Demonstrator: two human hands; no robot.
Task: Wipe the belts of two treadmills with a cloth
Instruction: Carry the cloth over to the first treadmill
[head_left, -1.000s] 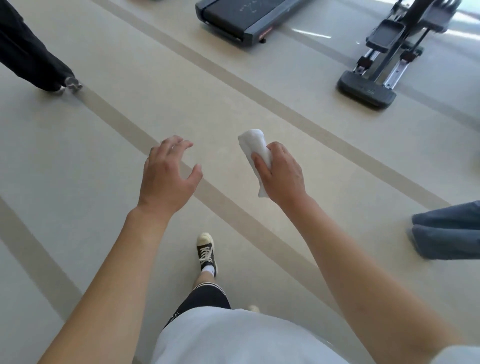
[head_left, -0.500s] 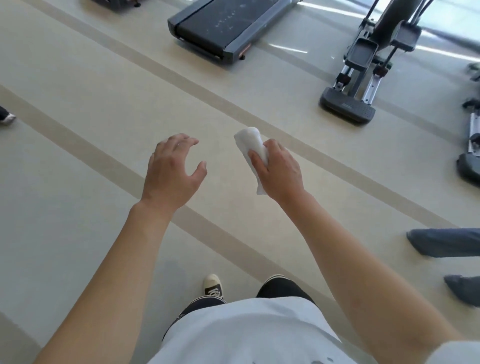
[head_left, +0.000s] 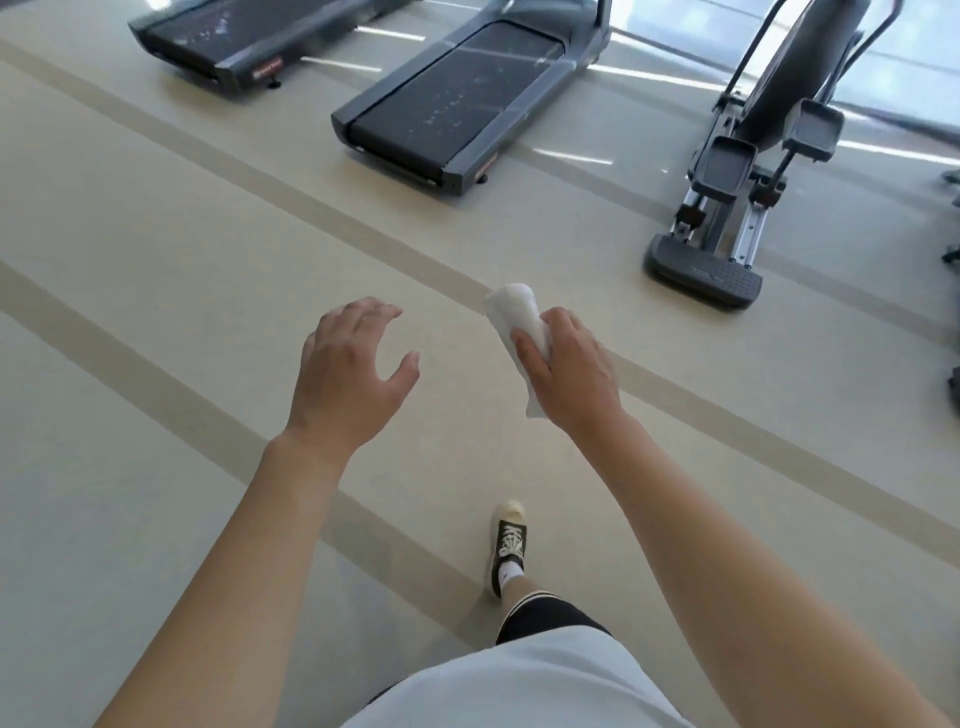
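My right hand (head_left: 571, 374) grips a folded white cloth (head_left: 517, 317) in mid-air, over the beige floor. My left hand (head_left: 348, 374) hovers beside it, fingers spread and relaxed, holding nothing. Two dark grey treadmills lie ahead on the floor: the nearer treadmill (head_left: 457, 104) is up the middle, its black belt speckled with white marks, and a second treadmill (head_left: 223, 36) is at the upper left, its belt marked the same way. Both are well beyond my hands.
An elliptical trainer (head_left: 743, 171) with grey pedals stands at the upper right. More machine parts (head_left: 953, 260) show at the right edge. Darker stripes cross the floor (head_left: 156, 234). My own foot in a black sneaker (head_left: 509, 545) is on the floor below my hands.
The view has advanced toward the machines: the treadmills are closer and a second one has come into view. The other people's legs have left the frame. Both hands keep their pose.
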